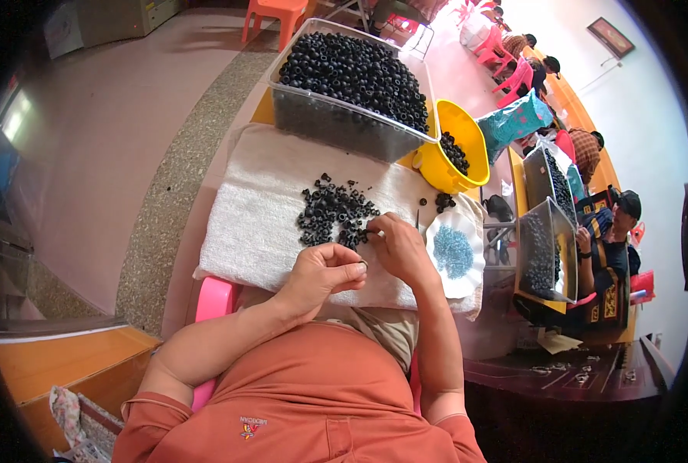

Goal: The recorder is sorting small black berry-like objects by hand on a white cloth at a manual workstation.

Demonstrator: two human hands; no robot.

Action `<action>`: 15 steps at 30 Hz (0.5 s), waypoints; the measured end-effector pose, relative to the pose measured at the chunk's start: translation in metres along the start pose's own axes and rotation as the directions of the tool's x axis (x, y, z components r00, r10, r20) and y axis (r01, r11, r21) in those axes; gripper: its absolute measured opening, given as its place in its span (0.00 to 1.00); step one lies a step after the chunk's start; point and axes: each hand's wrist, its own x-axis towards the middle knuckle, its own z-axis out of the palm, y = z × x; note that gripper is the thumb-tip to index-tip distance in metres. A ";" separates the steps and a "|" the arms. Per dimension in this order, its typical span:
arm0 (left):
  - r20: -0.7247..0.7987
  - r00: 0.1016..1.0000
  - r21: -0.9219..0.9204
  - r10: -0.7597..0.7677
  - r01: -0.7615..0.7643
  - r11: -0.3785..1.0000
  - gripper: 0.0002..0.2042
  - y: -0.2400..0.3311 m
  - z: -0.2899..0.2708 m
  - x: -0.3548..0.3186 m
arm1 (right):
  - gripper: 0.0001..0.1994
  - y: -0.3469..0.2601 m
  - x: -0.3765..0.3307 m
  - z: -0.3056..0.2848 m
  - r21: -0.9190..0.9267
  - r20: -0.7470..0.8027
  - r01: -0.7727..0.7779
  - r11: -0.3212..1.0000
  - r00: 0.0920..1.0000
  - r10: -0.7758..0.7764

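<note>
My left hand (322, 279) is closed in a pinch above the near part of the white towel (251, 231). Between its thumb and fingertip a small ring-like piece (363, 263) just shows, too small to make out well. My right hand (399, 245) reaches the right edge of a loose pile of small black hollow parts (332, 212), fingertips bent together among them; what they pinch is hidden. Beside that hand lies a white scalloped plate (466, 285) bearing a heap of tiny light-blue pieces (453, 251). A thin dark pointed tool (417, 219) lies near the plate's upper left edge.
Beyond the towel stands a clear bin (336, 116) full of black parts, with a yellow bucket (471, 143) at its right. Several black parts (444, 202) lie near the bucket. Farther right are more clear bins (544, 251) and a seated person (610, 239). A pink chair (215, 297) is under me.
</note>
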 end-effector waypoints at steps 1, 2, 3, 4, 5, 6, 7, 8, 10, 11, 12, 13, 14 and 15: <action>0.001 1.000 -0.001 0.001 -0.001 1.000 0.05 0.000 0.000 0.000 | 0.08 0.001 0.000 0.000 0.036 -0.004 -0.006 0.999 1.000 0.007; 0.004 1.000 -0.006 0.002 -0.001 1.000 0.05 0.000 0.000 0.000 | 0.08 0.003 0.000 0.001 0.035 -0.004 -0.006 0.999 1.000 0.006; 0.008 1.000 -0.011 0.002 -0.002 1.000 0.05 0.000 0.000 0.000 | 0.06 0.004 0.000 0.001 0.047 -0.010 0.001 0.999 1.000 -0.001; 0.009 1.000 -0.011 0.002 -0.002 1.000 0.05 0.000 0.000 0.000 | 0.04 0.005 0.000 0.001 0.058 -0.017 0.009 0.998 1.000 -0.008; 0.005 1.000 -0.003 0.003 -0.003 1.000 0.05 0.000 0.000 0.000 | 0.04 0.005 0.000 0.001 0.057 -0.017 0.008 0.998 1.000 -0.007; 0.002 1.000 0.005 0.004 -0.004 1.000 0.05 0.000 0.000 0.000 | 0.05 0.004 0.000 0.001 0.057 -0.023 0.014 0.998 1.000 -0.013; 0.003 1.000 0.005 0.004 -0.004 1.000 0.05 0.000 0.000 0.000 | 0.05 0.004 0.000 0.001 0.057 -0.029 0.020 0.998 0.999 -0.019; 0.001 1.000 0.002 0.000 0.000 1.000 0.05 0.000 0.000 0.000 | 0.05 0.004 0.000 0.001 0.056 -0.030 0.019 0.998 0.999 -0.018; -0.001 1.000 0.000 -0.004 0.004 1.000 0.05 0.001 0.000 0.000 | 0.05 0.003 -0.001 0.003 0.094 -0.035 -0.045 0.995 0.998 0.048; -0.003 1.000 0.001 -0.004 0.004 1.000 0.05 0.002 0.000 0.000 | 0.05 0.003 -0.003 0.004 0.094 -0.035 -0.044 0.995 0.998 0.048; -0.004 1.000 0.002 -0.005 0.005 1.000 0.05 0.002 0.000 -0.001 | 0.05 0.002 -0.005 0.005 0.084 -0.050 -0.038 0.996 0.998 0.042; -0.003 1.000 0.002 -0.005 0.005 1.000 0.05 0.002 0.001 -0.001 | 0.05 0.002 -0.007 0.005 0.073 -0.065 -0.033 0.997 0.997 0.037; -0.004 1.000 -0.001 -0.007 0.007 1.000 0.05 0.002 0.001 -0.001 | 0.05 0.003 -0.010 0.006 0.073 -0.065 -0.033 0.997 0.997 0.038; -0.004 1.000 -0.004 -0.010 0.010 1.000 0.05 0.002 0.001 -0.001 | 0.06 0.004 -0.012 0.006 0.071 -0.080 -0.017 0.997 0.997 0.023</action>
